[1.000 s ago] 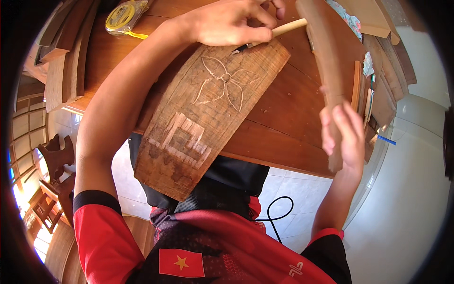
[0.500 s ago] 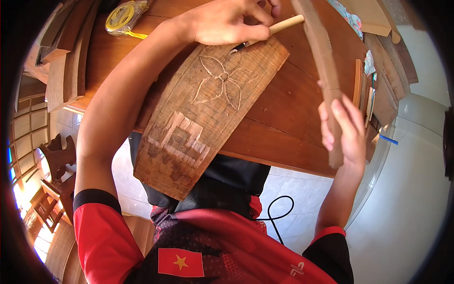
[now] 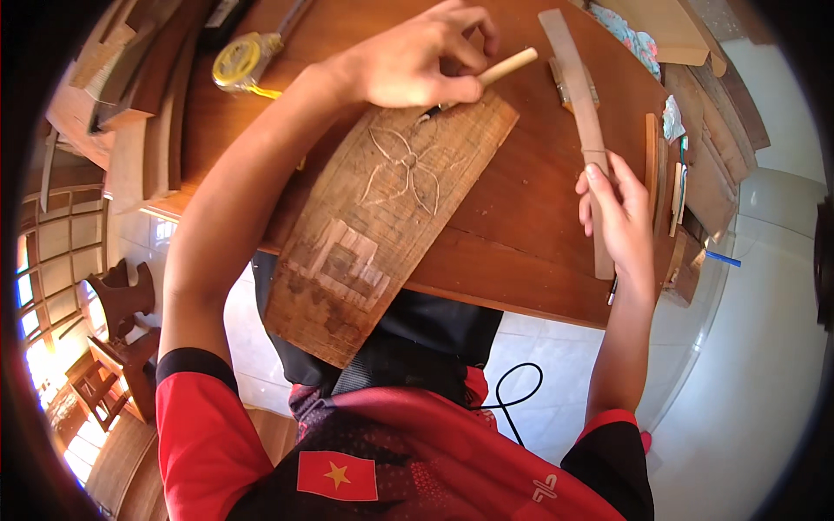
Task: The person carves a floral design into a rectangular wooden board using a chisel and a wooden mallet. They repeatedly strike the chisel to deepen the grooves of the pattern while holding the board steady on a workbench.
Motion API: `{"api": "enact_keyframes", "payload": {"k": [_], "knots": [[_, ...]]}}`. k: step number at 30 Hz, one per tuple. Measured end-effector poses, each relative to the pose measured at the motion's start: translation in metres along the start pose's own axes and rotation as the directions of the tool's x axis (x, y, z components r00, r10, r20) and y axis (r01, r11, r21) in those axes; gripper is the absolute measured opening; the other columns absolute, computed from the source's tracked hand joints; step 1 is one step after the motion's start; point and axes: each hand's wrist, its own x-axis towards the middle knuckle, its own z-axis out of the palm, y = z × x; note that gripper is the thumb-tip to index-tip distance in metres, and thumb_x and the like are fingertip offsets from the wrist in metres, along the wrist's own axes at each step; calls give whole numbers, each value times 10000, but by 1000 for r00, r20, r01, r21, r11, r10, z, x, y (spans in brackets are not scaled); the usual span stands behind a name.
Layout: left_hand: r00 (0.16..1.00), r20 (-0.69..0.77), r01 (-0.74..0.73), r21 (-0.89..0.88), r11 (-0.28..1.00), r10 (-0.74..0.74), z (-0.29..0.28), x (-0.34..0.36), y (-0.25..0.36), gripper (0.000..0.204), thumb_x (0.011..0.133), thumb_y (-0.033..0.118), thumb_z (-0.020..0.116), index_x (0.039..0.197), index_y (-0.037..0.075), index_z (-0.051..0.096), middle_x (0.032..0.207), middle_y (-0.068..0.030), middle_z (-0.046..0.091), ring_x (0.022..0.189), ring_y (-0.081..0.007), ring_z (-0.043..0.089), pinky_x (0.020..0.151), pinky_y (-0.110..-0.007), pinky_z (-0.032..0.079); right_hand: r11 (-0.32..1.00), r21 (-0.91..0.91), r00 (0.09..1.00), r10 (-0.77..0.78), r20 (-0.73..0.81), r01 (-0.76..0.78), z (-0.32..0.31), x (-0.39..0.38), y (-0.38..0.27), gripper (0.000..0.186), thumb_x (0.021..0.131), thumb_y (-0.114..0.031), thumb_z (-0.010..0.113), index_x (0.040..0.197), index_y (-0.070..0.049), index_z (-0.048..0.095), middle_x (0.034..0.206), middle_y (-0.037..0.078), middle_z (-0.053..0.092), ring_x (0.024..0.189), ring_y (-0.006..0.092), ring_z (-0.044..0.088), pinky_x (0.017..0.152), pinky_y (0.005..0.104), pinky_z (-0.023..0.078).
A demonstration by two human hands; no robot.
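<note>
A curved wooden board rests slantwise over the table's near edge. It bears an outlined flower and, nearer me, a stepped square pattern cut in pale wood. At its far end my left hand is closed around a chisel with a pale wooden handle. The chisel's dark blade leans down to the board; the tip is beside a small pale chip. To the right, my right hand grips a long, flat wooden stick, held up and apart from the chisel's handle.
The brown table carries a yellow tape measure at left. Behind the stick lies a partly hidden brush-like object. Wooden offcuts line the right side, near a patterned cloth; curved timbers stand at left. A black cable loops below.
The stick has swung away from the end of the chisel's handle, opening a gap between them. My left hand keeps its hold, and the whole view has shifted slightly.
</note>
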Motion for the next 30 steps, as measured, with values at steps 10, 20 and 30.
{"api": "enact_keyframes", "payload": {"k": [10, 20, 30], "knots": [[811, -170, 583, 160, 797, -559, -35, -49, 78, 404, 945, 388, 712, 1097, 20, 645, 1152, -156, 612, 1111, -317, 586, 990, -410, 453, 744, -645, 916, -362, -174, 171, 22, 9, 9, 372, 990, -276, 678, 1190, 33, 619, 1121, 190, 658, 968, 399, 685, 829, 447, 548], [620, -233, 783, 255, 568, -749, 13, -92, 196, 1170, 658, 652, 865, 1522, 8, 408, 1439, -194, 495, 1299, -381, 483, 1120, -499, 355, 936, 339, 989, -128, 81, 93, 41, 51, -59, 321, 990, -246, 712, 1148, -7, 568, 871, 74, 654, 527, 69, 531, 437, 256, 432], [758, -158, 642, 353, 681, -633, -15, -98, 167, 1152, 637, 634, 879, 1500, 12, 436, 1319, -202, 551, 1226, -395, 504, 1112, -500, 346, 939, 338, 981, -126, 151, 69, 46, 95, -69, 241, 971, -248, 731, 1029, -26, 656, 797, 13, 619, 529, 46, 482, 460, 253, 399]]}}
